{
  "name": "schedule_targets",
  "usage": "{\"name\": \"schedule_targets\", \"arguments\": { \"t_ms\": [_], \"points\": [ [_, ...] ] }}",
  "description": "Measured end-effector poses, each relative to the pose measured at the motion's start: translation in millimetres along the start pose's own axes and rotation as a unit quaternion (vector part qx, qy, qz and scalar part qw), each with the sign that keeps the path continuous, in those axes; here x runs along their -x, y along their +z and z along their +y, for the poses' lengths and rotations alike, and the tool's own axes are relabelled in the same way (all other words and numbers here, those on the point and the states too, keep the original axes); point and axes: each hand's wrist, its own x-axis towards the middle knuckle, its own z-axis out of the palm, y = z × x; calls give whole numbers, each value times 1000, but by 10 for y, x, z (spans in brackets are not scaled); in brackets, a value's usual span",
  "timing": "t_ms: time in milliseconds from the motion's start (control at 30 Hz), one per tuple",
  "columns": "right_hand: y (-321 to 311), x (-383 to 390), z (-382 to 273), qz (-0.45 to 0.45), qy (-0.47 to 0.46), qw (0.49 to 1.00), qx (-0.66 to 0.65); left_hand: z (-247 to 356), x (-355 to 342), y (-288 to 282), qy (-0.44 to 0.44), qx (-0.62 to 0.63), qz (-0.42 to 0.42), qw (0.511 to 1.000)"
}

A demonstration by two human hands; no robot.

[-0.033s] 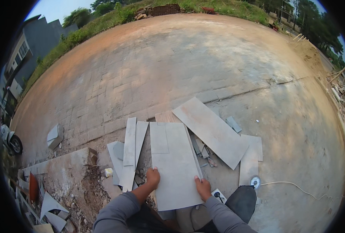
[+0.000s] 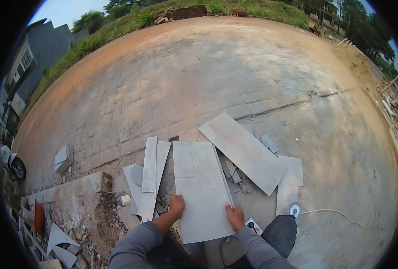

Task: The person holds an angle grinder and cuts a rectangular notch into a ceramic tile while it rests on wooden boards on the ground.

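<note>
A large pale grey tile (image 2: 203, 197) lies in front of me, tilted slightly, with a rectangle outlined at its far left corner. My left hand (image 2: 177, 205) is closed on its left edge, the thumb on top. On the opposite edge my right hand (image 2: 234, 216) grips it, also thumb up. The fingers under the tile are hidden. Left of it lie narrow tile strips (image 2: 149, 163) on other cut pieces. Another long tile (image 2: 243, 152) rests slantwise to the right. Beside my right knee a round grinder disc (image 2: 294, 209) shows; the knee hides the tool's body.
A white power socket with a black plug (image 2: 252, 225) sits near my right wrist. A pale cord (image 2: 338, 211) runs off right. Small offcuts (image 2: 237, 177) lie between the tiles. Rubble and a concrete curb (image 2: 73, 188) are at left, paving (image 2: 163, 85) beyond.
</note>
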Motion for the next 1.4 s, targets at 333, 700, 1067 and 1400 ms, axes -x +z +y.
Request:
{"name": "schedule_targets", "arguments": {
  "t_ms": [333, 700, 1067, 1400],
  "points": [
    [-235, -943, -437, 43, -32, 999, -7, 627, -766, 588, 7, 180, -61, 982],
    [-852, -848, -76, 32, -142, 976, 162, -187, 382, 1171, -108, 420, 17, 901],
    [-752, -1163, -480, -30, -168, 924, 343, -559, 982, 1266, -293, 430, -125, 845],
    [-1337, -486, 388, 124, 55, 977, 165, -265, 1060, 1932, -311, 509, -128, 792]
  ]
}}
